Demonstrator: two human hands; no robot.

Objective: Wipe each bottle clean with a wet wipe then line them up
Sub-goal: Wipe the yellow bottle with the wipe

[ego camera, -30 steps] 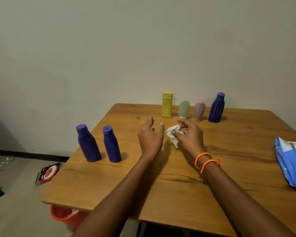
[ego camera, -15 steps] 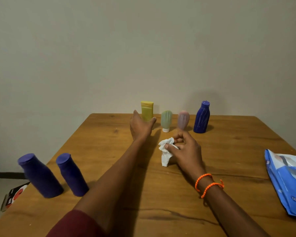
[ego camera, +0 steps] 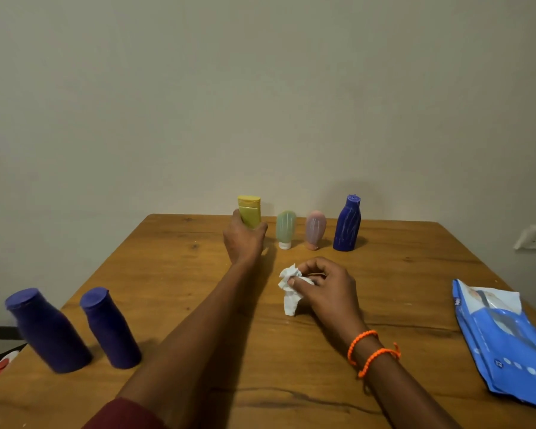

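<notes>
Wooden table, yellow bottle gripped

Wooden table (ego camera: 174, 274) bears all. Far along it, the yellow bottle (ego camera: 250, 210) stands upright, long axis vertical, cap up, gripped by the left hand (ego camera: 243, 241). Nearer, the right hand (ego camera: 325, 284) pinches a crumpled white wipe (ego camera: 289, 287).

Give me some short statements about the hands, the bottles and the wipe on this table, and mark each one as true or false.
1. The left hand grips the yellow bottle at the far edge of the table. True.
2. The right hand is empty. False: it holds a crumpled white wipe.
3. Two dark purple bottles stand at the left, near the table's edge. True.
4. The blue wipes pack lies at the left side of the table. False: it lies at the right side.
5. The green bottle stands between the yellow bottle and the pink bottle. True.
</notes>
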